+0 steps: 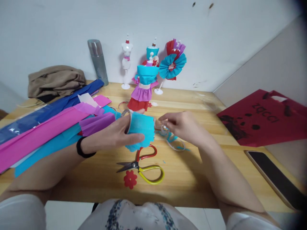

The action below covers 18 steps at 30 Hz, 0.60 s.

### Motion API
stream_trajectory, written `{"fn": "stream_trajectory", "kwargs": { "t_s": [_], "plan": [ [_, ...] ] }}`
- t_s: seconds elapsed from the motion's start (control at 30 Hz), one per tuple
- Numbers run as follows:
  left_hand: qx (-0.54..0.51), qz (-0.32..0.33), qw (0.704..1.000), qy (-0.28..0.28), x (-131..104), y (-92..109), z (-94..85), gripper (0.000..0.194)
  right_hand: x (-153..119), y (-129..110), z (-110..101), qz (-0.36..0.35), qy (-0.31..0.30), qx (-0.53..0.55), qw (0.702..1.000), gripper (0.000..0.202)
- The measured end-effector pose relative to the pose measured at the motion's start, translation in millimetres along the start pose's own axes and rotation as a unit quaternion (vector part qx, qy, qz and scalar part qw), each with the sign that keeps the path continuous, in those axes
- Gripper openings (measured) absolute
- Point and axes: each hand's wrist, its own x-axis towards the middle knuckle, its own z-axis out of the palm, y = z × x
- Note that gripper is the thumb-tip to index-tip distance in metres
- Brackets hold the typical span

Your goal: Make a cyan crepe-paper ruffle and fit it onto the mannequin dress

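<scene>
My left hand is wrapped round a piece of blue crepe paper, its thumb lying across the front. A pale strip loops along the paper's upper left edge. Just right of the paper, my right hand has its thumb and fingertips pinched together by the pale strip; what lies between them is too small to make out. Beneath the hands, a tangle of pale and blue strips rests on the table. Scissors with red and yellow handles lie open below the paper, beside a red paper flower.
Small dress forms in paper outfits, one in blue, purple and red, stand at the back by a grey bottle. Crepe paper sheets and a brown cloth lie left. A red bag and a phone are right.
</scene>
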Motion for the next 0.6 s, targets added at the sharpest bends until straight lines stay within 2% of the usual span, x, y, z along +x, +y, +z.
{"fn": "stream_trajectory", "kwargs": {
  "t_s": [0.03,0.07,0.13,0.2,0.3,0.4,0.47,0.53,0.57,0.6],
  "plan": [
    [0.082,0.017,0.996,-0.01,-2,-1,1.0,0.037,-3,-5,-1,-0.012,0.083,0.026,0.996,0.023],
    [0.169,0.035,0.985,-0.014,-4,-2,2.4,0.04,-7,-12,-1,-0.055,0.141,0.05,0.987,0.027],
    [0.309,0.055,0.949,-0.033,-7,-3,6.3,0.045,-13,-25,1,-0.19,0.122,0.101,0.969,0.04],
    [0.369,0.065,0.925,-0.062,-9,-4,10.6,0.048,-17,-33,7,-0.281,0.045,0.135,0.949,0.045],
    [0.366,0.098,0.92,-0.102,-9,-4,14.8,0.049,-16,-35,18,-0.33,-0.016,0.128,0.935,0.043],
    [0.362,0.117,0.92,-0.097,-8,-5,15.6,0.051,-11,-30,27,-0.327,-0.031,0.114,0.937,0.05],
    [0.36,0.107,0.923,-0.088,-6,-5,15.7,0.052,-9,-28,32,-0.326,-0.041,0.111,0.938,0.055],
    [0.343,0.081,0.931,-0.097,-6,-4,16.5,0.045,-6,-26,36,-0.331,-0.044,0.109,0.936,0.058],
    [0.322,0.07,0.94,-0.091,-6,-2,17.1,0.041,-6,-25,36,-0.335,-0.041,0.111,0.935,0.06],
    [0.283,0.055,0.956,-0.061,-7,1,17.5,0.04,-5,-24,36,-0.338,-0.038,0.119,0.933,0.061]
  ]
}}
